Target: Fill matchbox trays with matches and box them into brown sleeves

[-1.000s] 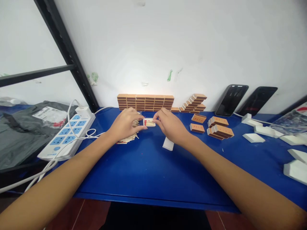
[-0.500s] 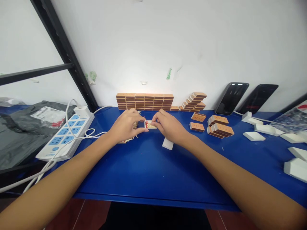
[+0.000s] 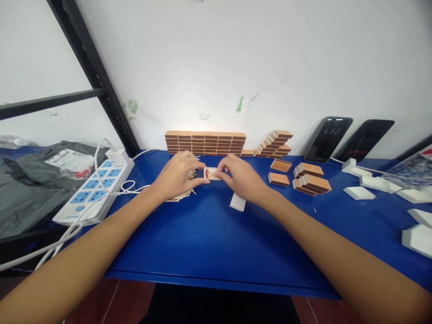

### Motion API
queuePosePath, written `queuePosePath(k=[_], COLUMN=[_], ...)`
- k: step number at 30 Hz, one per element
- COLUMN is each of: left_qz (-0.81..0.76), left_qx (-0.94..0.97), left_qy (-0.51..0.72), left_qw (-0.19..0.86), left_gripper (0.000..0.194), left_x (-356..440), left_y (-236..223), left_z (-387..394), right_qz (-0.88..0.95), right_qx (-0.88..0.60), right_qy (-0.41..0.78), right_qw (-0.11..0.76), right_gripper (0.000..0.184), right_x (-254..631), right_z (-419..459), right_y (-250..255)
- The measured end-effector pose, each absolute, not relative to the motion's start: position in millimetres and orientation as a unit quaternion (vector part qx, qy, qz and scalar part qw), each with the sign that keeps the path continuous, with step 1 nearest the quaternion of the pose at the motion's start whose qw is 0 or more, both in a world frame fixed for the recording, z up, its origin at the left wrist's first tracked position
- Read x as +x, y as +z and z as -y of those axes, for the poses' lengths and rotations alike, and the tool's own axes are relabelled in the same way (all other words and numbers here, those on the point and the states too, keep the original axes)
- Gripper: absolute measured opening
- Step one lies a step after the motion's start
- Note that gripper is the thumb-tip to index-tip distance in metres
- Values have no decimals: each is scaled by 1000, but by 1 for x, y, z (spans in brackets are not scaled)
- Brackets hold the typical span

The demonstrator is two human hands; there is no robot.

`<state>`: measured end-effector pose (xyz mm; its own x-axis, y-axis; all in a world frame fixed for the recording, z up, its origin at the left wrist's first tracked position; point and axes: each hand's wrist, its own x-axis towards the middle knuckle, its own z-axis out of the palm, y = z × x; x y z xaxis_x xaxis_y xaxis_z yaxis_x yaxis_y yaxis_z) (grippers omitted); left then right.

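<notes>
one small white rectangular card tray (image 3: 212, 168) is pinched by my left hand (image 3: 178, 175), and if my right hand (image 3: 240, 176), grip unclear at its other end, presses unevenly, thin red-tipped wooden matches (image 3: 209, 173) between my fingertips could spill.

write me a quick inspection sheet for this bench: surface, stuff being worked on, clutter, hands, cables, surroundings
Surface: blue tabletop, a few small specks on it.
Job's things: small tray between the hands, holding red-tipped matches; match pile partly hidden by the left hand.
Clutter: matchboxes stacked along the wall, more at right; white pieces far right; dark bag at left.
Hands: left hand grips the tray's left end; right hand has fingertips at its right end, exact hold unclear.
Cables: white cables loop over the power strip.
Surroundings: white wall with stuck scraps, black rack at left, two phones leaning.
</notes>
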<state>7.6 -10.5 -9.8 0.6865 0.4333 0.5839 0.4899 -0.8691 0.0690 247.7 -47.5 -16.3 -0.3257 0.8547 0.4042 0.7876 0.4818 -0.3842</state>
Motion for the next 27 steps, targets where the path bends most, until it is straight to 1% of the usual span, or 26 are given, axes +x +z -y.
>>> queuePosePath(k=[4, 7, 8, 12, 16, 21, 27], left_qz=[264, 282, 289, 299, 293, 289, 284], left_qx=[-917, -909, -904, -895, -896, -898, -902], left_qy=[-297, -300, -306, -320, -325, -323, -314], left_qw=[46, 70, 78, 86, 75, 77, 86], left_gripper=[36, 32, 32, 35, 36, 33, 34], left_x=[4, -3, -5, -10, -8, -6, -6], left_y=[-7, -4, -3, -3, -4, -2, 0], left_z=[7, -1, -4, -10, -8, -4, -3], right_qz=[806, 806, 817, 879, 889, 873, 874], right_qx=[-505, -483, -464, -383, -388, -416, -412], right_qy=[37, 17, 24, 60, 78, 129, 119], right_qw=[308, 343, 342, 276, 230, 220, 228], right_gripper=[8, 12, 13, 10, 10, 8, 8], right_x=[241, 226, 218, 188, 173, 174, 176], right_z=[54, 67, 72, 87, 85, 82, 86], right_y=[-15, -16, -17, -29, -37, -36, -35])
